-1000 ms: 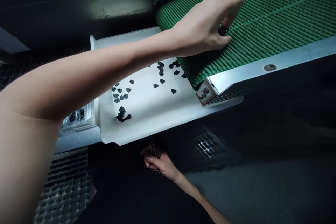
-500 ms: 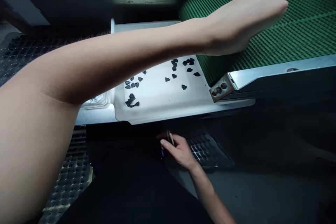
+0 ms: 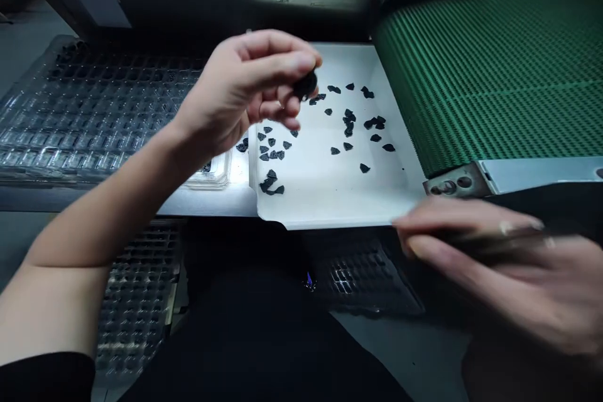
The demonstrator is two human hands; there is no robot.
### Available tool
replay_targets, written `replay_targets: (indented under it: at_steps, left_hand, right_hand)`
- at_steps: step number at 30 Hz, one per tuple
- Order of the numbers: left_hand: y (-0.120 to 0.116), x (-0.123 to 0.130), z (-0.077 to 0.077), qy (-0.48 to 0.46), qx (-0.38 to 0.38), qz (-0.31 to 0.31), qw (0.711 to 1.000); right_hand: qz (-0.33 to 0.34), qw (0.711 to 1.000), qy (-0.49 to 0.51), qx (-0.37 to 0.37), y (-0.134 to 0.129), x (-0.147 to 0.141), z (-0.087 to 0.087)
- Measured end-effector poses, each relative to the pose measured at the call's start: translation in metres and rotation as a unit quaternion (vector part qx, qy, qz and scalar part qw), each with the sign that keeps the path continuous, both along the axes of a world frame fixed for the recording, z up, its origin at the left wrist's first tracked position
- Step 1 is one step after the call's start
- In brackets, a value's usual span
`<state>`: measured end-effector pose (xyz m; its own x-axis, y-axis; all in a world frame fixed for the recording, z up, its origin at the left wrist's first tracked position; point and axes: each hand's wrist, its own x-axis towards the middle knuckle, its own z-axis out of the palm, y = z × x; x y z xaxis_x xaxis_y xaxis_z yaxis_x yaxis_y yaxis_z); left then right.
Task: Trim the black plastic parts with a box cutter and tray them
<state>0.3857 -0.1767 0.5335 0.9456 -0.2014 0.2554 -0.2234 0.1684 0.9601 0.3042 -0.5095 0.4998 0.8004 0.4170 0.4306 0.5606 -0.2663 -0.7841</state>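
Observation:
Pinched between the thumb and fingers of my left hand (image 3: 254, 85) is a small black part (image 3: 306, 83), held up over the left side of a white tray (image 3: 325, 201). Small black triangular pieces (image 3: 348, 122) lie scattered and in little clusters on that tray. At the lower right, my right hand (image 3: 504, 264) is smeared by motion. Its fingers are closed around a slim dark tool (image 3: 499, 240) with a metallic glint, too blurred to tell its kind. The fingertips appear near the tray's front right corner.
A green mesh conveyor belt (image 3: 499, 81) meets the tray's right side, with a metal bracket (image 3: 452, 185) at its corner. Clear plastic compartment trays (image 3: 103, 119) are stacked on the left. Below stand another celled tray (image 3: 136, 301) and a dark plastic tray (image 3: 358, 276).
My left hand has come back from over the green belt to above the white tray, now showing a black part. My right hand has moved right and closer. The view has shifted left.

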Motion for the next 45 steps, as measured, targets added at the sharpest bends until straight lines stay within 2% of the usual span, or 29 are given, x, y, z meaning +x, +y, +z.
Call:
replay_targets:
  at_steps: [1,3,6,10,15,22,28,31,34,37,41,45]
  left_hand:
    - [0.007,-0.009,-0.006,0.019,-0.007,0.016,1.000]
    - [0.015,-0.021,-0.015,0.054,-0.004,0.034,0.998]
    - [0.022,-0.023,-0.027,0.067,0.002,0.039,0.997]
    - [0.037,-0.011,-0.043,0.060,-0.035,0.049,0.996]
    - [0.046,0.004,-0.060,0.078,-0.040,0.049,0.995]
    - [0.035,0.019,-0.066,0.063,-0.041,0.097,0.992]
    - [0.024,0.021,-0.080,0.069,-0.002,0.125,0.990]
    - [0.023,0.021,-0.082,0.088,-0.001,0.116,0.989]
    - [0.031,0.023,-0.077,0.129,-0.010,0.103,0.986]
    - [0.043,0.023,-0.072,0.175,-0.063,0.083,0.979]
    - [0.053,0.018,-0.074,0.238,-0.147,0.044,0.959]
    - [0.052,0.012,-0.079,0.246,-0.151,0.002,0.958]
  right_hand:
    - [-0.029,0.999,-0.028,-0.014,0.019,0.012,0.009]
    - [-0.025,0.995,-0.080,-0.044,0.061,0.039,0.020]
    - [0.008,0.991,-0.112,-0.068,0.114,0.076,0.026]
    - [0.052,0.985,-0.128,-0.105,0.148,0.103,0.020]
    - [0.060,0.992,-0.070,-0.086,0.159,0.113,0.012]
    - [0.022,0.999,0.026,0.014,0.170,0.124,0.002]
    - [-0.006,0.993,0.097,0.072,0.168,0.131,-0.010]
    - [-0.032,0.989,0.122,0.074,0.163,0.135,-0.016]
    - [-0.037,0.983,0.141,0.112,0.158,0.142,-0.021]
    - [-0.016,0.972,0.178,0.155,0.155,0.148,-0.024]
    - [0.022,0.964,0.222,0.145,0.155,0.152,-0.026]
    - [0.057,0.950,0.273,0.139,0.160,0.151,-0.027]
